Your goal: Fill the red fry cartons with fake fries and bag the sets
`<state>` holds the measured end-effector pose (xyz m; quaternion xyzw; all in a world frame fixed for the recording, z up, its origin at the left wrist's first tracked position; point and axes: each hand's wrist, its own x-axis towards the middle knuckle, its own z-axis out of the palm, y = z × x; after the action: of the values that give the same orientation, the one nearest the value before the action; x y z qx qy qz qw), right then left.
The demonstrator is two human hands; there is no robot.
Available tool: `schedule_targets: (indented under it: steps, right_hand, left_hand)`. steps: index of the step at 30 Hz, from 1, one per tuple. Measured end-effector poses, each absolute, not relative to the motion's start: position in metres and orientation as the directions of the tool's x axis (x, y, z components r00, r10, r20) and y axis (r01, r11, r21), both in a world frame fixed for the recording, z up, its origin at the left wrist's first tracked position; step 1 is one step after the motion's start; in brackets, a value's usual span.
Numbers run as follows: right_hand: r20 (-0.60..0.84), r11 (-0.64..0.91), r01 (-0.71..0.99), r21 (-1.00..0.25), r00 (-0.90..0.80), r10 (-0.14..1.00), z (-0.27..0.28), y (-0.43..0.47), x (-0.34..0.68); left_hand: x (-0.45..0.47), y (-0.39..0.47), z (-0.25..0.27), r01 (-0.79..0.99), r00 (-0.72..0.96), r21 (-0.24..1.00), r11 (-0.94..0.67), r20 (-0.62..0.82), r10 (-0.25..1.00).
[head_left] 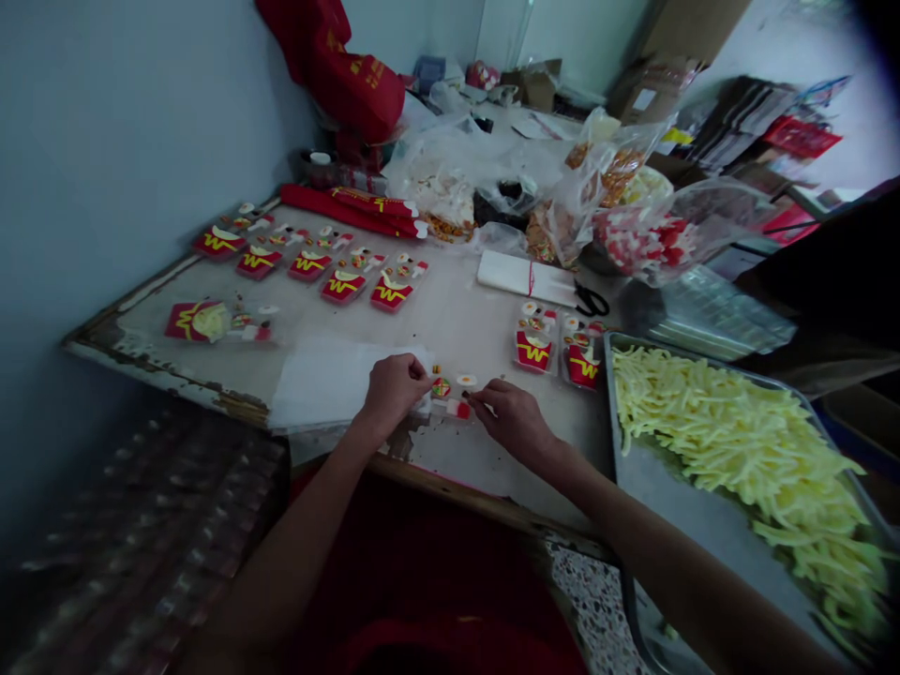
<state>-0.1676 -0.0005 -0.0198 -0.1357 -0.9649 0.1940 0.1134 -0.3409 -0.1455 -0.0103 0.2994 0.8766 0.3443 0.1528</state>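
My left hand is closed in a pinch at the left of a group of miniature candy pieces near the table's front edge; whatever its fingertips hold is hidden. The group shows a tiny burger, a round pizza-like piece, a fried-egg piece and a red-and-white piece, seemingly in a clear plastic tray. On the right side, my right hand pinches a small dark piece just below the egg. White sheets lie beneath and left of my left wrist.
Red packs with yellow marks stand in a row at the back left, others to the right. A metal tray holds pale yellow strips. Scissors lie behind it. Plastic bags crowd the back.
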Motion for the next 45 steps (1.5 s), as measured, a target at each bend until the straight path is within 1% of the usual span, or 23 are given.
schedule_targets:
  steps: [2,4,6,8,11,13,16,18,21,23,26,27,28,30,31,33,34,35,37,40,43,45]
  right_hand:
    - [0.101,0.778,0.329,-0.535,-0.890,0.446,-0.020,0.004,-0.175]
    - [-0.002,0.635,0.438,-0.636,-0.824,0.566,-0.021,0.010,-0.184]
    - [-0.061,0.545,0.505,-0.669,-0.769,0.636,-0.022,0.015,-0.191]
    - [-0.057,0.513,0.540,-0.667,-0.724,0.688,-0.021,0.016,-0.193]
    - [-0.068,0.465,0.545,-0.698,-0.697,0.714,-0.021,0.011,-0.191]
    - [-0.127,0.387,0.539,-0.748,-0.690,0.713,-0.023,0.005,-0.189]
    - [-0.266,0.171,0.503,-0.847,-0.680,0.683,-0.028,-0.003,-0.190]
    - [-0.324,0.058,0.465,-0.883,-0.695,0.642,-0.032,-0.007,-0.190]
    - [-0.326,0.007,0.420,-0.908,-0.714,0.620,-0.035,-0.015,-0.191]
    - [-0.304,-0.013,0.388,-0.921,-0.700,0.646,-0.035,-0.021,-0.191]
    - [-0.268,-0.081,0.307,-0.948,-0.640,0.720,-0.028,-0.028,-0.191]
    - [-0.276,-0.129,0.267,-0.955,-0.640,0.717,-0.024,-0.028,-0.190]
    - [-0.297,-0.191,0.229,-0.954,-0.663,0.687,-0.020,-0.027,-0.189]
    - [-0.361,-0.339,0.194,-0.920,-0.754,0.548,-0.013,-0.022,-0.185]
    - [-0.390,-0.410,0.196,-0.891,-0.793,0.468,-0.010,-0.018,-0.182]
    - [-0.450,-0.522,0.236,-0.820,-0.829,0.332,-0.007,-0.011,-0.175]
    - [-0.480,-0.561,0.258,-0.787,-0.827,0.292,-0.007,-0.008,-0.172]
    - [-0.502,-0.585,0.271,-0.765,-0.820,0.276,-0.007,-0.008,-0.169]
    - [-0.530,-0.587,0.287,-0.757,-0.796,0.294,-0.010,-0.012,-0.168]
    - [-0.524,-0.556,0.276,-0.784,-0.775,0.354,-0.012,-0.031,-0.175]
    - [-0.498,-0.556,0.254,-0.791,-0.796,0.345,-0.012,-0.054,-0.190]
    - [-0.484,-0.546,0.244,-0.801,-0.801,0.353,-0.011,-0.064,-0.199]
  left_hand:
    - [-0.341,-0.145,-0.010,0.415,-0.772,0.695,0.587,-0.072,0.631]
    - [-0.341,-0.146,-0.011,0.413,-0.772,0.699,0.583,-0.072,0.632]
    - [-0.342,-0.147,-0.011,0.417,-0.776,0.702,0.577,-0.055,0.628]
    - [-0.343,-0.148,-0.012,0.417,-0.787,0.710,0.568,-0.032,0.617]
    - [-0.346,-0.151,-0.014,0.369,-0.788,0.762,0.532,-0.048,0.614]
    - [-0.350,-0.153,-0.015,0.311,-0.767,0.817,0.485,-0.086,0.635]
    - [-0.356,-0.157,-0.017,0.230,-0.739,0.885,0.404,-0.111,0.664]
    - [-0.359,-0.161,-0.018,0.151,-0.724,0.921,0.359,-0.144,0.674]
    - [-0.361,-0.167,-0.020,-0.013,-0.706,0.954,0.300,-0.221,0.673]
    - [-0.360,-0.168,-0.019,-0.056,-0.715,0.959,0.277,-0.232,0.660]
    - [-0.354,-0.168,-0.013,0.027,-0.737,0.946,0.323,-0.199,0.645]
    - [-0.351,-0.167,-0.010,0.079,-0.743,0.933,0.351,-0.180,0.645]
    - [-0.350,-0.166,-0.007,0.135,-0.750,0.916,0.378,-0.155,0.642]
    - [-0.349,-0.164,-0.001,0.235,-0.766,0.878,0.416,-0.096,0.636]
    - [-0.349,-0.163,0.001,0.274,-0.770,0.860,0.430,-0.071,0.634]
    - [-0.349,-0.161,0.004,0.305,-0.765,0.840,0.449,-0.065,0.641]
    - [-0.349,-0.161,0.006,0.311,-0.756,0.833,0.457,-0.075,0.651]
    - [-0.347,-0.160,0.008,0.329,-0.747,0.819,0.470,-0.078,0.660]
    - [-0.341,-0.159,0.013,0.398,-0.744,0.762,0.510,-0.057,0.665]
    - [-0.326,-0.158,0.024,0.510,-0.728,0.660,0.552,-0.011,0.685]
    - [-0.310,-0.157,0.037,0.562,-0.700,0.620,0.548,0.003,0.714]
    - [-0.299,-0.156,0.041,0.555,-0.718,0.610,0.566,0.009,0.696]
